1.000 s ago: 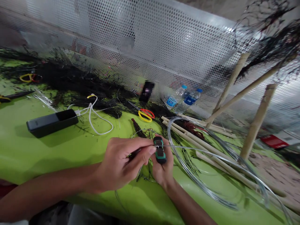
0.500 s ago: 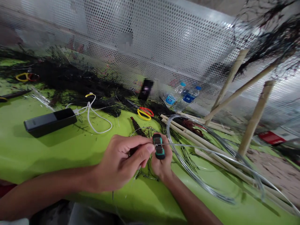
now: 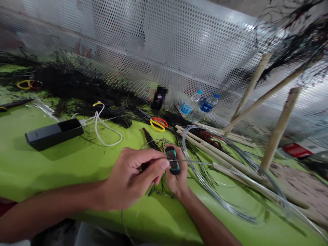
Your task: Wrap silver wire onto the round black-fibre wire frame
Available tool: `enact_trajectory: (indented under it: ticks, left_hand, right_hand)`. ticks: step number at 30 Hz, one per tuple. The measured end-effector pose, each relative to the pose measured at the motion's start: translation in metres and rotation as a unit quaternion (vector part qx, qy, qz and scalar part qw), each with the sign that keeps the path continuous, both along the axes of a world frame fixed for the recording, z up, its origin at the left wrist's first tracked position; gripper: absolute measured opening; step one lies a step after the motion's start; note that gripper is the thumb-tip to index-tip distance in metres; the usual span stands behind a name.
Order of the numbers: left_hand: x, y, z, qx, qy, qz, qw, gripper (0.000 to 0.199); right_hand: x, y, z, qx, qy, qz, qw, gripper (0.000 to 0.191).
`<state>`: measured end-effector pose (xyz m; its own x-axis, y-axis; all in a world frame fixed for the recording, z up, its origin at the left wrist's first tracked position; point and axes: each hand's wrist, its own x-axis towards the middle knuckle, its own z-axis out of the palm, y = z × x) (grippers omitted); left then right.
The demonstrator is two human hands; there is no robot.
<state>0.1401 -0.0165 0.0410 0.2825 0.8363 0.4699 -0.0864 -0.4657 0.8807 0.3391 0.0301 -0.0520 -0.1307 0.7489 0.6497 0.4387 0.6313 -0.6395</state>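
Looks moderately dim and cool overall, brightest along the perforated metal screen (image 3: 179, 51), with white glare near its upper right. Spreads softly over the green table (image 3: 23, 171), leaving faint-edged shadows beside the power bank (image 3: 51, 132); darkens below the near edge. Shows the left hand (image 3: 139, 177) fairly clearly. Stretches and blurs toward the corners. Breaks into blocky pixels around the phone (image 3: 159, 98) and on one screen patch.
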Motion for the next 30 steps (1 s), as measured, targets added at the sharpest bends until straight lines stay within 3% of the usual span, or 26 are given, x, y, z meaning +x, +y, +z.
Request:
enact_trajectory:
  ticks: [8,15,23,30]
  left_hand:
    - [0.0,0.0,0.001,-0.059,-0.042,-0.06,0.996,0.035]
    - [0.002,0.002,0.004,-0.214,-0.126,-0.149,0.957,0.03]
    - [0.006,0.015,-0.004,-0.228,-0.168,-0.127,0.951,0.03]
    - [0.0,0.024,-0.001,-0.256,-0.188,-0.164,0.934,0.026]
  right_hand:
    - [0.005,0.007,-0.001,0.026,-0.016,-0.021,0.999,0.04]
    - [0.016,0.014,0.006,0.027,-0.05,-0.03,0.998,0.045]
    - [0.014,0.022,-0.004,0.009,-0.077,-0.049,0.996,0.051]
    - [0.011,0.026,0.007,0.007,-0.093,-0.058,0.994,0.059]
